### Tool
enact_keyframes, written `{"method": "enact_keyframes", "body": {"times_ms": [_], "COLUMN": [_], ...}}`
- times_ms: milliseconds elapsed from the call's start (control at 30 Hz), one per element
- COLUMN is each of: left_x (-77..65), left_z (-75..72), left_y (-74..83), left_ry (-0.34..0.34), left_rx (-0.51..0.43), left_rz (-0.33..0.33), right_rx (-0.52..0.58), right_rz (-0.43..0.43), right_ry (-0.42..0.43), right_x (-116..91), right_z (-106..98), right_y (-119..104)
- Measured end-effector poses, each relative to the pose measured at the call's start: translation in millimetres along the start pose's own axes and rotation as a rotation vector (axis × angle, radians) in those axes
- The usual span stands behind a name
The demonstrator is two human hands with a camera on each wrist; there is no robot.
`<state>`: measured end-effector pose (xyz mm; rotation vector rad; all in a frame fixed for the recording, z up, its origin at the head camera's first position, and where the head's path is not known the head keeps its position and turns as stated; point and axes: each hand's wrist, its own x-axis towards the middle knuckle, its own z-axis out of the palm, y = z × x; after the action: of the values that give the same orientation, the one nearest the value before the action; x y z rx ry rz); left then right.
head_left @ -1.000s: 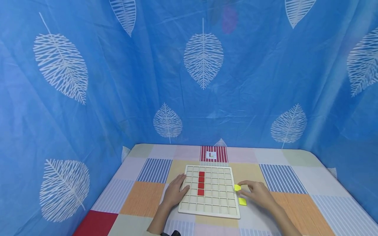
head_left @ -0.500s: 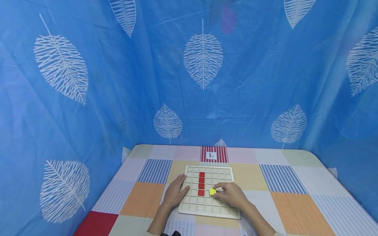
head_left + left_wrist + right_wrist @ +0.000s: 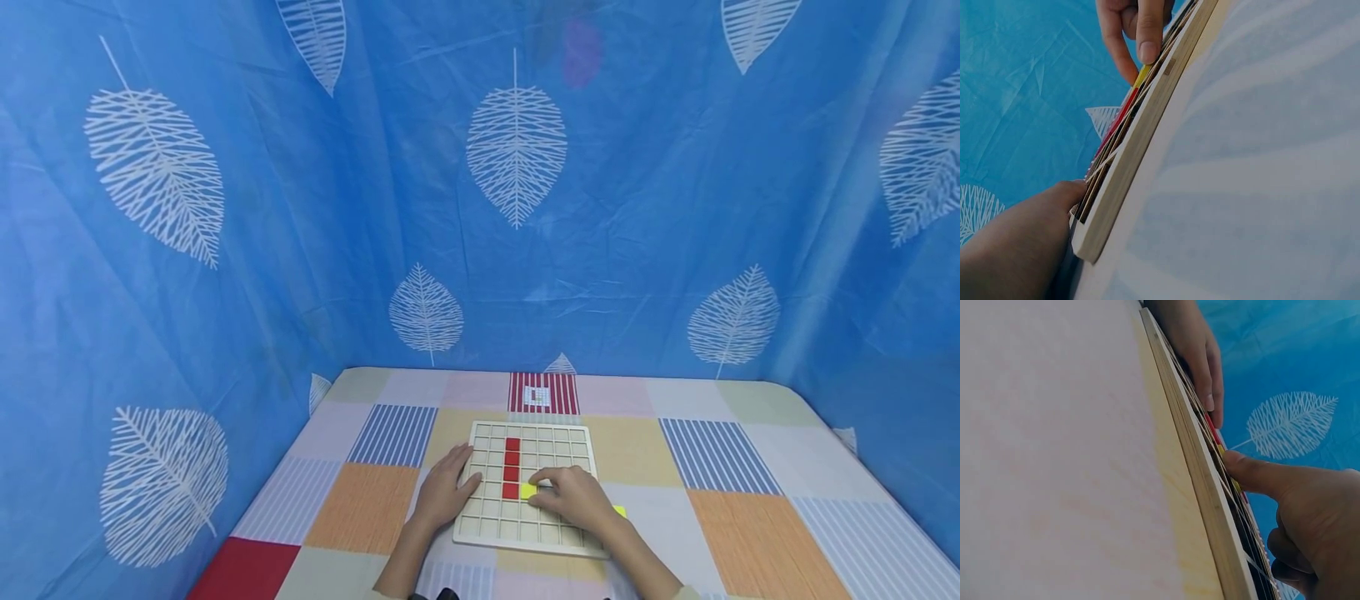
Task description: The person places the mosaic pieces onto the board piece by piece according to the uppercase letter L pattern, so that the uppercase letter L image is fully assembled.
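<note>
A cream grid board (image 3: pixel 480 527) lies on the table, with several red square tiles (image 3: pixel 512 458) in one column of its cells. My right hand (image 3: pixel 576 497) is over the middle of the board and pinches a yellow square tile (image 3: pixel 528 491) between thumb and index finger. That tile sits at a cell just right of the lowest red tile; in the left wrist view the yellow tile (image 3: pixel 1142 75) lies almost level with the board. My left hand (image 3: pixel 444 492) rests on the board's left edge, fingers fairly straight. A second yellow tile (image 3: pixel 619 511) shows beside the board's right edge, partly hidden by the right wrist.
The table is covered by a patchwork-print cloth (image 3: pixel 360 508). At its far side lies a small white card (image 3: pixel 536 396) with a grid and coloured marks, on a red striped patch. Blue curtains (image 3: pixel 615 208) with white leaves surround the table.
My right hand has carried the yellow tile from beside the board's right edge leftward over the grid, then down next to the lowest red tile. The left hand has stayed put.
</note>
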<state>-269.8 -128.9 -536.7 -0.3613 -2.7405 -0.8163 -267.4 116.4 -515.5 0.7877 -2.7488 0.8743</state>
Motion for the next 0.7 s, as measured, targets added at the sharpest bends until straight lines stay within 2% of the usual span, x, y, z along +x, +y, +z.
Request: {"method": "enact_keyframes", "body": {"times_ms": [233, 433, 700], "left_x": [0.3, 0.7, 0.9], "left_z": [0.3, -0.3, 0.5], "left_y": [-1.0, 0.3, -1.6], "left_ry": [0.006, 0.001, 0.01], "left_rx": [0.001, -0.006, -0.005], "left_rz": [0.002, 0.009, 0.005], "right_rx": [0.12, 0.184, 0.19], "right_rz": [0.032, 0.094, 0.097], "right_ry": [-0.023, 0.019, 0.109], "right_x": [-4.1, -18.1, -41.7], "right_z": [-7.2, -27.9, -53.6], "right_y": [2.5, 15.1, 40.4]}}
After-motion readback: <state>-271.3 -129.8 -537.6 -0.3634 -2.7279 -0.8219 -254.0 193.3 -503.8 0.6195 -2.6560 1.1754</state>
